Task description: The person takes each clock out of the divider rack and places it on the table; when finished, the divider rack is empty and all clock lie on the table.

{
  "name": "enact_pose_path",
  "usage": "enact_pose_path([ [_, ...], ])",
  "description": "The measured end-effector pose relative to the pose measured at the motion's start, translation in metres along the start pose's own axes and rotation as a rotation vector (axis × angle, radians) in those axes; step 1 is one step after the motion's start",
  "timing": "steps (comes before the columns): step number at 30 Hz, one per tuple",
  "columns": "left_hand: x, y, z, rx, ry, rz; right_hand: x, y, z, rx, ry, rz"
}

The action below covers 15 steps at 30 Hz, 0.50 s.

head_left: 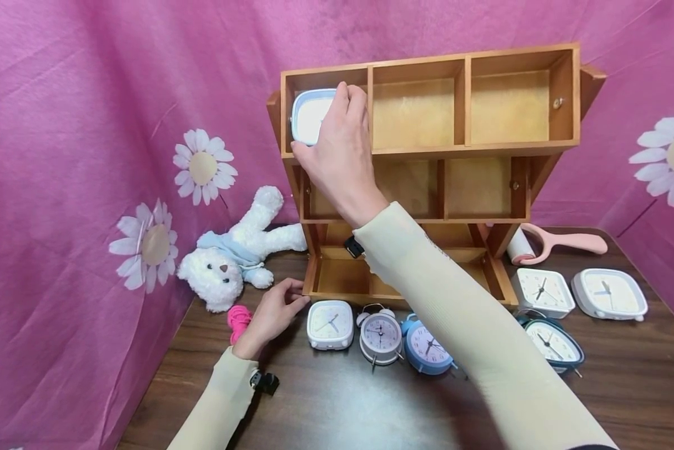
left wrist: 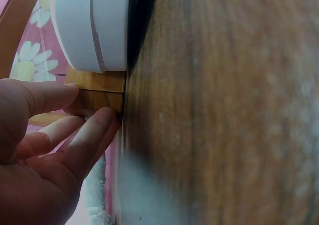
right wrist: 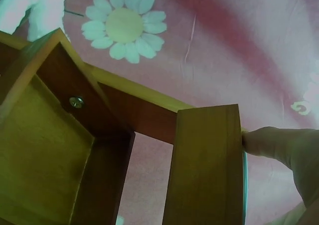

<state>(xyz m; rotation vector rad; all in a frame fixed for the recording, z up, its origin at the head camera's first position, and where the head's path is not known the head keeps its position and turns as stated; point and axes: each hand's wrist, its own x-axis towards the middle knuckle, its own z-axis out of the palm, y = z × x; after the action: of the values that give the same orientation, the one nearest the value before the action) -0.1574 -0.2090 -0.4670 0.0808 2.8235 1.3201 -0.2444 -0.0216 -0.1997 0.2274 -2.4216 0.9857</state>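
Observation:
My right hand (head_left: 345, 153) grips a square clock (head_left: 310, 115) with a pale blue rim in the top left compartment of a three-tier wooden shelf (head_left: 416, 151). The thumb is at its lower edge, and the hand covers its right part. In the right wrist view, the thumb (right wrist: 266, 141) shows beside the shelf's front board, with only a thin teal edge of the clock visible. Low on the left, my left hand (head_left: 272, 312) pinches the shelf's bottom front corner (left wrist: 102, 99) between thumb and fingers. A white square clock (head_left: 330, 325) stands just right of that hand.
Along the shelf's front stand a white twin-bell clock (head_left: 380, 337) and a blue clock (head_left: 427, 347). At right are a dark green clock (head_left: 553, 342), two white clocks (head_left: 609, 294) and a pink lint roller (head_left: 573, 241). A white teddy bear (head_left: 219, 275) and pink yarn (head_left: 239, 320) lie left.

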Motion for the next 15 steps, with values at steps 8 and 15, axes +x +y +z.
enact_pose_path([
  [8,0.0,0.0017,-0.0006,-0.008,-0.003,-0.004,0.0094,-0.0037,-0.0026,-0.118,-0.053,0.009],
  [15,-0.0002,0.0009,0.0003,-0.005,0.002,0.0,0.0107,-0.0048,-0.0039,-0.141,-0.082,0.02],
])
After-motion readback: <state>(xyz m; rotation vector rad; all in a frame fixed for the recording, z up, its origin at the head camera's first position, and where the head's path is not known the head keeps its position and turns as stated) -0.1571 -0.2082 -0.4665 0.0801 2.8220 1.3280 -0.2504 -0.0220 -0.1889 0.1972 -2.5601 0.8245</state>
